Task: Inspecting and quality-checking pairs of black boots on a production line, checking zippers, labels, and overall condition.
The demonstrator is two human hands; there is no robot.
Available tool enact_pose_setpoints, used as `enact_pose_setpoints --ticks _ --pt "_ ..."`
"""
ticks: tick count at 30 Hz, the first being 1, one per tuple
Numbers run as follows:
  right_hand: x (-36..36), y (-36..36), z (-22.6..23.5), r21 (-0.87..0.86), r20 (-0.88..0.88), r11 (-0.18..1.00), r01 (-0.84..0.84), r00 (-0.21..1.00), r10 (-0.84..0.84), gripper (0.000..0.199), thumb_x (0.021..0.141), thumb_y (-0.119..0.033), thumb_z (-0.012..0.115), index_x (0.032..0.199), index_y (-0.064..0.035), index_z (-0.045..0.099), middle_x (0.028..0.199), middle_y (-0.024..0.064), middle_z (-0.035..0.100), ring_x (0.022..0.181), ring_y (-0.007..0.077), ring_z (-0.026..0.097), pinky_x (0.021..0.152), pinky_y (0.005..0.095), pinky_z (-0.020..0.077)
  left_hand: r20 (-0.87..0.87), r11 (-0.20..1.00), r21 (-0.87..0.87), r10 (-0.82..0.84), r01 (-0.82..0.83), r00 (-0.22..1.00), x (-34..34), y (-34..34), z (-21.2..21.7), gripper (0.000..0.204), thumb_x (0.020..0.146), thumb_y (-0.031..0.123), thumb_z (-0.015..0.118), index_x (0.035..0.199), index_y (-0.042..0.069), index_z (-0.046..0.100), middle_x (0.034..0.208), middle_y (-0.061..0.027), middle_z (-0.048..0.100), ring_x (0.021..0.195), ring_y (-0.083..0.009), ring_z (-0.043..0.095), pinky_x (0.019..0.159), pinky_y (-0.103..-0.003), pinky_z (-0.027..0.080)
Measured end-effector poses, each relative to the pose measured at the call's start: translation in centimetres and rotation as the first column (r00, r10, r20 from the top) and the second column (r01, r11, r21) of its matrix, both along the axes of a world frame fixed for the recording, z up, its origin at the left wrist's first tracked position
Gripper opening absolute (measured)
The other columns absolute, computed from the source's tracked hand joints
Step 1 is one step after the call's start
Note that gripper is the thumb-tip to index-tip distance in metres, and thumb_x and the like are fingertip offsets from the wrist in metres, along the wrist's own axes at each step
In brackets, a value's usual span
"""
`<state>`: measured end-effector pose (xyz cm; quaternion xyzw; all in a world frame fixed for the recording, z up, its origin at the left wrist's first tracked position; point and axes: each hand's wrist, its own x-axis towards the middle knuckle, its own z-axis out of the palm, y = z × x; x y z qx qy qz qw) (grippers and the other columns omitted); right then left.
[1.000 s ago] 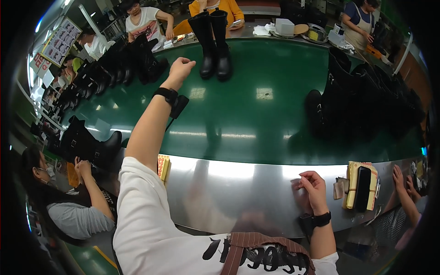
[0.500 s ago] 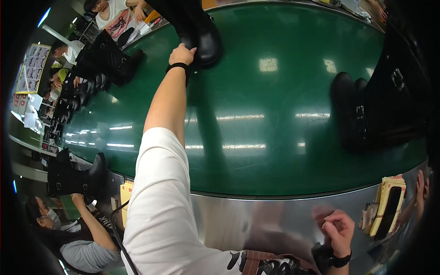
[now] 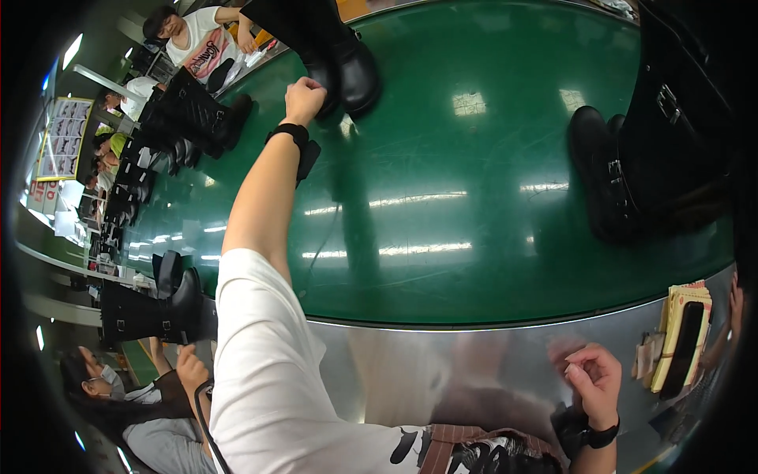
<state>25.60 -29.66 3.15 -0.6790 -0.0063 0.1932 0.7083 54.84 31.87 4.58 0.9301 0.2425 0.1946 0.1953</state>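
Note:
My left hand (image 3: 305,100) reaches far across a green surface, its fingers curled in. It is right beside the toe of the nearer of two black boots (image 3: 359,77) standing upright at the far edge; whether it touches the leather I cannot tell. A dark band and a black piece hang at that wrist. My right hand (image 3: 594,379) hovers over the metal edge (image 3: 395,363) in front of me, thumb and fingers loosely curled together, nothing visible in them. To the right stands a pair of tall black buckled boots (image 3: 671,134), partly lost in the dark rim.
A dark phone (image 3: 684,347) lies on a yellow card stack (image 3: 671,316) at the right. More black boots (image 3: 193,114) line the far left. Another buckled boot (image 3: 150,308) is near a masked co-worker (image 3: 142,411). Another person (image 3: 201,39) sits across.
My left hand has drawn back slightly from the boot toe, its thumb no longer stretched against it. The right hand stays nearly still. The co-worker's boot at lower left has shifted right.

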Motion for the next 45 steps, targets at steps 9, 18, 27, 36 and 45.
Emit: enact_pose_setpoints --ticks 9,18,27,36,45 --pt "0.1 0.1 0.4 0.043 -0.03 0.999 -0.001 1.0 0.002 0.012 0.086 -0.005 0.067 0.093 0.0032 0.064 0.087 0.007 0.061 0.076 0.0108 0.058 0.067 0.0232 0.0463 -0.139 0.932 -0.327 -0.213 0.158 0.967 -2.1 -4.0 -2.8 0.049 0.076 0.041 0.082 0.081 0.007 0.047 0.065 -0.0028 0.053 0.057 -0.012 0.056 0.051 -0.027 0.047" --pt "0.2 0.0 0.2 0.019 -0.066 1.0 0.006 0.998 -0.005 0.012 0.086 -0.005 0.067 0.095 0.0023 0.064 0.089 0.0063 0.061 0.075 0.0099 0.057 0.066 0.0215 0.046 -0.109 0.805 0.347 -0.474 0.481 0.874 -2.3 -3.2 -4.3 0.068 0.085 0.024 0.071 0.144 0.011 0.04 0.151 -0.0174 0.035 0.131 -0.0329 0.044 0.108 -0.04 0.038" --pt "0.7 -0.1 0.1 0.015 -0.016 0.994 -0.104 0.994 0.104 0.015 0.09 -0.007 0.066 0.104 -0.0006 0.065 0.088 0.0008 0.063 0.079 0.0058 0.059 0.07 0.0215 0.0496 -0.765 0.778 0.003 -0.403 0.629 0.503 -8.4 -14.5 3.8 0.062 0.081 0.038 0.073 0.128 0.001 0.056 0.129 -0.0244 0.056 0.12 -0.0387 0.054 0.099 -0.041 0.045" --pt "0.4 -0.1 -1.3 0.055 0.059 0.989 -0.135 0.989 0.132 0.016 0.093 -0.014 0.063 0.104 -0.0029 0.065 0.078 -0.0037 0.058 0.067 0.0036 0.051 0.06 0.0202 0.0422 0.1 0.4 0.439 -0.912 0.805 0.398 -20.2 -37.7 17.9 0.079 0.076 0.028 0.079 0.144 0.018 0.041 0.147 -0.0256 0.035 0.136 -0.0437 0.034 0.107 -0.054 0.033" --pt "-3.6 -2.0 8.8 -0.676 0.614 0.733 0.078 0.611 0.5 0.023 0.083 -0.026 0.068 0.099 -0.0084 0.068 0.093 0.0121 0.066 0.088 0.031 0.064 0.077 0.0404 0.0514 -0.162 0.642 0.365 -0.67 0.675 0.724 -16.4 -52.8 23.6 0.1 0.062 0.07 0.075 0.146 0.027 0.039 0.133 -0.0343 0.044 0.129 -0.0476 0.038 0.091 -0.057 0.046"
